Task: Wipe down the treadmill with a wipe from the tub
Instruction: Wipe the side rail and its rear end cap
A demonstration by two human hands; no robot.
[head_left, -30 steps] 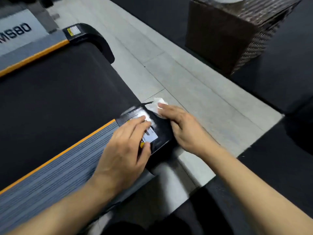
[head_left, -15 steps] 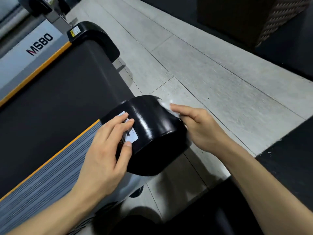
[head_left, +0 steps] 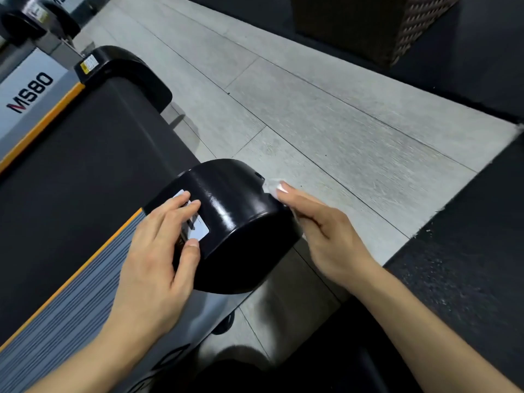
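The treadmill's black belt (head_left: pixel 85 177) runs between grey side rails with orange stripes. A glossy black end cap (head_left: pixel 238 211) closes the near right rail. My left hand (head_left: pixel 158 251) rests flat on the cap's left side, fingers over a white label. My right hand (head_left: pixel 320 231) presses a white wipe (head_left: pixel 272 184) against the cap's right side; most of the wipe is hidden under the fingers. The tub is not in view.
A second black end cap (head_left: pixel 122 69) sits at the far rail, which reads MS80 (head_left: pixel 29 92). Another treadmill stands at the top left. Grey floor tiles (head_left: pixel 326 123) lie to the right, bordered by black rubber flooring (head_left: pixel 467 265). A dark wicker box (head_left: pixel 368 24) stands at the top.
My view has tilted, so the end cap now shows more fully from behind. My right hand with the wipe has slid round the cap's right side. My left hand stays on the label.
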